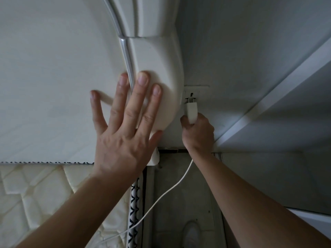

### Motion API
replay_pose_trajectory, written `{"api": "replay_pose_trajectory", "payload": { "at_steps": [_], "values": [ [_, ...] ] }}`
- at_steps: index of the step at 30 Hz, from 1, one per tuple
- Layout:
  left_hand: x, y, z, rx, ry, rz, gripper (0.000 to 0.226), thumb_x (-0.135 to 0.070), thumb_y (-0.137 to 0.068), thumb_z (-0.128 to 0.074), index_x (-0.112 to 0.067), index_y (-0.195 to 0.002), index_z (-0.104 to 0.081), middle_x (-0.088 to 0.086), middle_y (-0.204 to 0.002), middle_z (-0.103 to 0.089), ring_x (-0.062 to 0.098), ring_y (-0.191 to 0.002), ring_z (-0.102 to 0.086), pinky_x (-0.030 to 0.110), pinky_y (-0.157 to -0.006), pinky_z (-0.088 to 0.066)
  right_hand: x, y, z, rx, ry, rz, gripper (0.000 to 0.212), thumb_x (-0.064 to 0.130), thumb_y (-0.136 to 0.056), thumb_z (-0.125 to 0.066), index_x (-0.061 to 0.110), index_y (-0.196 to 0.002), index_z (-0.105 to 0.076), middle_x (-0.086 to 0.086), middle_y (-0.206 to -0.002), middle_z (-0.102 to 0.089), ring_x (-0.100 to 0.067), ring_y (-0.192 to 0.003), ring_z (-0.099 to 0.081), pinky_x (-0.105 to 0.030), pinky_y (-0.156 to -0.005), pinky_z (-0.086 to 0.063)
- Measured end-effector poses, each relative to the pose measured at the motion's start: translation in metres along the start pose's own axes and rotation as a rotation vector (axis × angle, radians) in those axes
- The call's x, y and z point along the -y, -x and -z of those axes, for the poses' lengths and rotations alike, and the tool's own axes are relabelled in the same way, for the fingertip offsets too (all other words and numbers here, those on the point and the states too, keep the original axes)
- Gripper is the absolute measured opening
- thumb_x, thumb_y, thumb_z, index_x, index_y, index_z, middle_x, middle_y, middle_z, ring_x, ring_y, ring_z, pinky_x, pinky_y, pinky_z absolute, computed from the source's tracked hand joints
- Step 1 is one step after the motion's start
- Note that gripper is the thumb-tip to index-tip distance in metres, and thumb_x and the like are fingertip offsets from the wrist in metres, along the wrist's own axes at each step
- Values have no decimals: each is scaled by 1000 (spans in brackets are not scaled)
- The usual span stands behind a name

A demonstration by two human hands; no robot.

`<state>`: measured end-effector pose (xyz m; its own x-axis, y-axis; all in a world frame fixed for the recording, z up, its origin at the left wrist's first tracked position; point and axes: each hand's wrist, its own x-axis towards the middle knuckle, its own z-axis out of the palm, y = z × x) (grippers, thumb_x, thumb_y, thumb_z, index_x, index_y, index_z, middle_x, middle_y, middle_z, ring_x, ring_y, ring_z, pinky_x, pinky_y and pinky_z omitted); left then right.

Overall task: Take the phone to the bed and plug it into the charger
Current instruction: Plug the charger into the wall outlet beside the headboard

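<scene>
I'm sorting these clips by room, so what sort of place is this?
Most likely a bedroom: a quilted mattress lies below a cream headboard, and the right hand holds a charger plug at a wall socket beside the bed.

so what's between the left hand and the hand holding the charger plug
In the head view, the rounded cream corner of the headboard lies between the left hand, pressed flat on it, and the right hand holding the charger plug.
</scene>
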<state>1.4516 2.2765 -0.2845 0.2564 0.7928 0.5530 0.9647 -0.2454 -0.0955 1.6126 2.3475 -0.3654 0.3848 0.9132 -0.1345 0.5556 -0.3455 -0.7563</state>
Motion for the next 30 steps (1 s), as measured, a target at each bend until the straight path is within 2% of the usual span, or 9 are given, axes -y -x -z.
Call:
{"api": "replay_pose_trajectory", "payload": {
  "at_steps": [2, 4, 7, 10, 13, 17, 21, 25, 30],
  "values": [
    [0, 1, 0, 2, 0, -1, 94, -41, -97, -60, -18, -156, 9, -3, -160, 30, 25, -150, 16, 66, -117, -4, 4, 2, 1, 16, 3, -7, 29, 43, -90, -57, 14, -87, -60, 1, -67, -57, -23, -58, -50, -28, -57, -36],
    [0, 2, 1, 7, 3, -3, 93, -40, -97, -60, -18, -156, 8, -2, -161, 29, 25, -151, 15, 66, -117, -4, 5, 2, 0, 33, -42, -32, 28, 46, -86, -57, 19, -83, -61, 2, -67, -62, -22, -59, -59, -29, -58, -47],
    [2, 2, 2, 15, 4, -5, 92, -39, -97, -61, -18, -157, 6, -3, -161, 28, 25, -151, 14, 66, -118, -5, 7, 2, -1, 58, -283, -119, 21, 49, -78, -63, 28, -75, -63, -1, -70, -71, -25, -65, -71, -43, -69, -61],
    [4, 2, 3, 23, 10, -13, 90, -38, -98, -60, -18, -157, 4, -3, -162, 28, 24, -151, 13, 65, -118, -6, 10, 8, 4, 82, -456, -136, 13, 45, -88, -64, 41, -76, -61, -2, -69, -72, -21, -63, -73, -27, -63, -60],
    [5, 2, 4, 27, 15, -17, 86, -37, -99, -58, -19, -157, 3, -4, -161, 28, 23, -152, 13, 65, -118, -7, 9, 14, 5, 50, -494, -80, 5, 39, -93, -62, 37, -94, -66, -7, -65, -68, -17, -55, -68, -16, -48, -51],
    [6, 3, 4, 19, 23, -21, 84, -35, -100, -57, -20, -157, 2, -5, -162, 27, 23, -152, 12, 66, -118, -8, 2, 12, 0, 48, -423, 6, 16, 39, -94, -61, 31, -106, -69, 0, -54, -59, -8, -46, -59, -30, -50, -58],
    [5, 3, 3, 0, 24, -17, 82, -34, -101, -56, -20, -157, 1, -4, -162, 25, 23, -152, 11, 65, -118, -7, 1, 7, 4, 45, -377, 28, 18, 44, -92, -61, 29, -98, -69, 5, -49, -58, -13, -42, -60, -47, -63, -61],
    [6, 3, 3, -5, 32, -27, 81, -35, -102, -54, -21, -157, 4, -5, -162, 26, 22, -152, 11, 64, -117, -4, 4, 6, 7, 80, -368, 33, 23, 45, -93, -59, 25, -96, -69, 2, -47, -59, -16, -42, -62, -46, -63, -61],
    [5, 2, 3, -19, 37, -29, 79, -37, -102, -53, -21, -157, 1, -5, -163, 24, 22, -152, 8, 65, -116, -7, 23, 1, 9, 71, -457, -130, 29, 39, -92, -64, 17, -74, -67, -4, -58, -65, -15, -46, -67, -37, -58, -63]
  ]
}}
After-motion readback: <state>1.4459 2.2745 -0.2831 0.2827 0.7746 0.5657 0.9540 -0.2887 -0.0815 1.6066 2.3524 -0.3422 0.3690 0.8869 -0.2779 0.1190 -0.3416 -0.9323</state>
